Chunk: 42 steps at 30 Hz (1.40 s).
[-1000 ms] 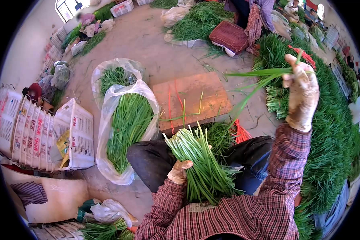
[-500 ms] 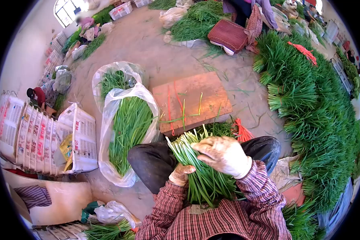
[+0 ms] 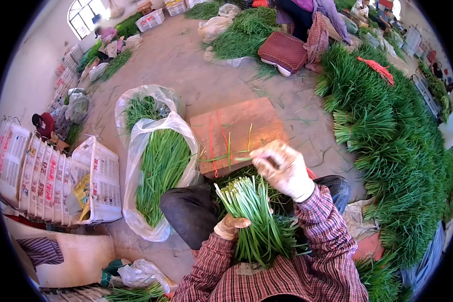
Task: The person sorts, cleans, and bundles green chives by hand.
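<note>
My left hand, in a pale glove, is closed around a thick bunch of garlic chives over my lap, the white cut ends pointing up and away from me. Raised off the bunch, my gloved right hand is over the near right corner of a wooden board. Its thumb and finger pinch what looks like a short chive stalk. Red ties and a few loose stalks lie on the board. More greens lie partly hidden between my legs, behind the bunch.
Left of the board stands an open plastic bag of long chives. Stacked white crates are farther left. Tied chive bundles form a long pile on the right, with red ties on top. Another person sits ahead by a maroon cushion.
My right hand has left the top of the bunch and moved up and forward to the board's near edge, a stalk at its fingertips. My left hand still grips the bunch.
</note>
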{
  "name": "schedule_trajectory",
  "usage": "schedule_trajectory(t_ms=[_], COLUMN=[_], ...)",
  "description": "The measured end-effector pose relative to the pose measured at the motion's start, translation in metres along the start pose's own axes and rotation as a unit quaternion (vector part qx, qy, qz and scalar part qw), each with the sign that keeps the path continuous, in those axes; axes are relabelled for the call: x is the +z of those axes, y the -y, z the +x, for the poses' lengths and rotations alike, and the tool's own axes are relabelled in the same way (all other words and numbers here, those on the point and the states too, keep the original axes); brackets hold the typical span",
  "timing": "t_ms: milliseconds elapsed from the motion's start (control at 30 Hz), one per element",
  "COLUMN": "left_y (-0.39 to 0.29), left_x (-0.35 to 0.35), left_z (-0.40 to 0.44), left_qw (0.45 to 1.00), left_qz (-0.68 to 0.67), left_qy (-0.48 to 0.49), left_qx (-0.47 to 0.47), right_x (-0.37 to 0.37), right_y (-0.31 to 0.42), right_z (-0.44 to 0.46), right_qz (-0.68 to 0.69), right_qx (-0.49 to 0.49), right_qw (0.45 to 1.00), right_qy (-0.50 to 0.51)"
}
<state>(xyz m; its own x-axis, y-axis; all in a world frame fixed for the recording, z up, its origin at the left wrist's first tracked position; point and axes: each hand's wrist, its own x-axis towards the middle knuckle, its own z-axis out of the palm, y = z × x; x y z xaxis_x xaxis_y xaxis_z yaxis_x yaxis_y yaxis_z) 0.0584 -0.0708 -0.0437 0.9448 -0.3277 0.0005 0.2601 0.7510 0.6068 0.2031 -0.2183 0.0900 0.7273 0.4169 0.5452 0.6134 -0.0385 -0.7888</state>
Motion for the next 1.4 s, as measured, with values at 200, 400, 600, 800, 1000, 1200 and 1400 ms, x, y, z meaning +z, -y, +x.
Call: schedule_trajectory(t_ms=[200, 400, 600, 800, 1000, 1200, 1400], left_y=[-0.001, -0.001, -0.007, -0.011, -0.006, -0.005, -0.006], left_x=[-0.001, 0.002, 0.010, 0.014, 0.006, -0.002, 0.004], left_z=[0.001, 0.009, 0.004, 0.010, 0.009, 0.004, 0.000], left_qw=[1.000, 0.999, 1.000, 1.000, 1.000, 1.000, 1.000], left_qz=[-0.021, 0.001, 0.004, 0.006, -0.004, 0.006, 0.009], left_qy=[-0.002, 0.031, -0.003, -0.002, 0.020, 0.001, -0.013], left_qx=[0.016, 0.006, 0.006, 0.008, 0.017, -0.003, -0.006], right_x=[-0.037, -0.020, -0.019, -0.022, -0.020, -0.049, -0.050], right_y=[-0.021, -0.023, -0.018, -0.022, -0.013, 0.004, 0.007], right_z=[-0.016, -0.019, -0.016, -0.018, -0.007, 0.019, 0.013], right_qz=[-0.163, 0.095, -0.009, -0.054, 0.009, 0.139, -0.122], right_qx=[0.076, 0.149, 0.043, 0.040, 0.081, 0.109, -0.107], right_qw=[0.975, 0.956, 0.972, 0.974, 0.980, 0.982, 0.966], right_qy=[0.127, 0.233, 0.229, 0.215, 0.182, 0.063, 0.203])
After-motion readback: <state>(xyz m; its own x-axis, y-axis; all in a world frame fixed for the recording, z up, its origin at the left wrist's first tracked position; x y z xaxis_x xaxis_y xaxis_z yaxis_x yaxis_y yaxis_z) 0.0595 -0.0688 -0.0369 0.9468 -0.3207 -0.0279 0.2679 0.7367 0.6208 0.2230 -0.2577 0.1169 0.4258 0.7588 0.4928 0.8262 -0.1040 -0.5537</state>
